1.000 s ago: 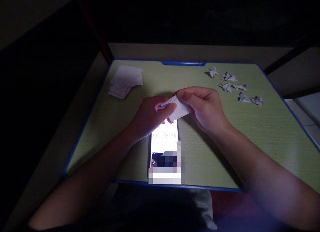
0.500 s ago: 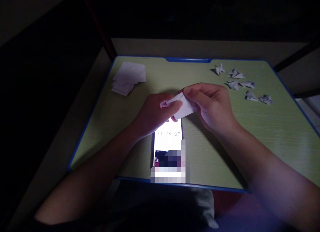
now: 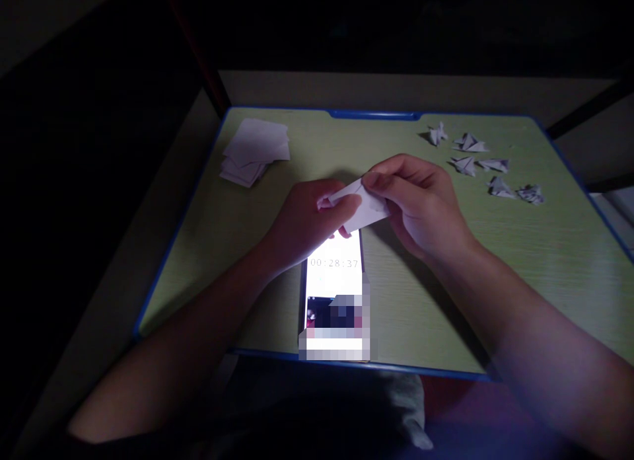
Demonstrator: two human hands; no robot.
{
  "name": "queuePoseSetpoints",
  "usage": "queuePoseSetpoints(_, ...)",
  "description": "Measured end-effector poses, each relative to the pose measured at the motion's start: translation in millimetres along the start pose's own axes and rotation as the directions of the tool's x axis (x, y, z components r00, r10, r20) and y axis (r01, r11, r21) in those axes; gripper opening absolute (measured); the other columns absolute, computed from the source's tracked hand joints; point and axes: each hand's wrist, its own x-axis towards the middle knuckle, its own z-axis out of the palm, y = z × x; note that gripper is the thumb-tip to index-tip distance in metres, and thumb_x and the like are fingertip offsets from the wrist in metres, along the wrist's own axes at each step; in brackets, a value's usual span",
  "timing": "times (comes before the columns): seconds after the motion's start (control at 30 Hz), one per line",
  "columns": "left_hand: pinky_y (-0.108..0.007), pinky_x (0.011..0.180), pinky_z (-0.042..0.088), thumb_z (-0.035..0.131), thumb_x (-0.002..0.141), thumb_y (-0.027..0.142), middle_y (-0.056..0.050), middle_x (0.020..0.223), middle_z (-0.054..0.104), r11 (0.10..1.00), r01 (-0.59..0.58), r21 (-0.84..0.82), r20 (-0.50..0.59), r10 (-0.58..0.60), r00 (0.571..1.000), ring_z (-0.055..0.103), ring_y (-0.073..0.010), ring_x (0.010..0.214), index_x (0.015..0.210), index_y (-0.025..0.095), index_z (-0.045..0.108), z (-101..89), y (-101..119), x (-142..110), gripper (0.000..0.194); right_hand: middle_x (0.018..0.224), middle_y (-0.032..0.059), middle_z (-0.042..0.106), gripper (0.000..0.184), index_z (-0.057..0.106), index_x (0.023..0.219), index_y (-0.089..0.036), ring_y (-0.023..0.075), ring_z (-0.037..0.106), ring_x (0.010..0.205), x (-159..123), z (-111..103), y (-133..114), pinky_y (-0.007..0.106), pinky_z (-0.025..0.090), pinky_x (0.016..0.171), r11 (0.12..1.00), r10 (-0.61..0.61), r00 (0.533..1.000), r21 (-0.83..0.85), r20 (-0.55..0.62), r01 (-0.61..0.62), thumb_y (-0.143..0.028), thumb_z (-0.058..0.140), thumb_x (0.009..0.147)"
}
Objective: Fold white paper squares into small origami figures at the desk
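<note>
A small folded piece of white paper is held between both hands above the table. My left hand is closed on its left side, thumb flat on the upper face and fingertips beneath. With thumb and fingers, my right hand pinches the paper's top edge near a corner. A crease shows close to that edge. Below the hands lies a lit phone with a timer on its screen, its top end covered by the left hand and the paper.
The green table has a blue rim. At the back left sits a stack of white paper sheets. Several folded paper figures are grouped at the back right. Dark surroundings enclose the table.
My right thumb and fingers have shifted slightly at the paper's top edge. Both hands keep their hold. The whole view has moved a little.
</note>
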Motion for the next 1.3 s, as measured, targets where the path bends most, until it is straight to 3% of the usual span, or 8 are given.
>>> queuePoseSetpoints(0.33,-0.015,0.046,0.044,0.058,0.085,0.026,0.002,0.054,0.061,1.0,0.001,-0.011,0.02,-0.001,1.0,0.061,-0.0074,0.051,0.064,0.014,0.058,1.1,2.4,-0.2,0.024,0.051,-0.0043,0.057,0.009,0.067,0.058,-0.021,0.0071,0.044,0.046,0.2,2.2,-2.4,0.025,0.028,0.045,0.999,0.028,0.998,0.039,-0.061,-0.026,-0.017,0.071,0.065)
queuePoseSetpoints(0.53,-0.017,0.048,0.042,0.057,0.087,0.027,0.001,0.053,0.062,1.0,-0.012,0.022,0.045,0.011,0.999,0.061,-0.0079,0.053,0.063,0.014,0.061,0.1,0.4,-0.9,0.028,0.055,-0.0036,0.059,0.012,0.065,0.059,-0.022,0.0083,0.046,0.048,-1.7,2.2,-1.0,0.024,0.032,0.044,1.0,-0.019,0.996,-0.018,-0.089,0.018,-0.017,0.07,0.067)
queuePoseSetpoints(0.77,-0.019,0.051,0.045,0.055,0.089,0.027,0.001,0.056,0.064,1.0,-0.014,0.021,0.043,0.013,0.999,0.063,-0.0095,0.055,0.065,0.014,0.062,-1.9,-0.7,-0.8,0.028,0.056,-0.0039,0.064,0.01,0.07,0.067,-0.02,0.0072,0.054,0.047,0.0,-1.4,2.8,0.022,0.037,0.044,0.999,0.003,1.0,-0.035,0.001,-0.003,-0.024,0.076,0.073)
queuePoseSetpoints(1.3,-0.018,0.046,0.042,0.059,0.086,0.027,0.001,0.054,0.062,1.0,-0.006,0.01,0.007,0.006,1.0,0.06,-0.008,0.051,0.062,0.014,0.06,-1.3,-0.3,0.2,0.028,0.059,-0.0025,0.067,0.012,0.069,0.067,-0.019,0.0083,0.059,0.048,-1.7,-1.2,1.5,0.022,0.044,0.044,0.995,-0.013,0.999,-0.101,0.046,0.018,-0.02,0.073,0.078)
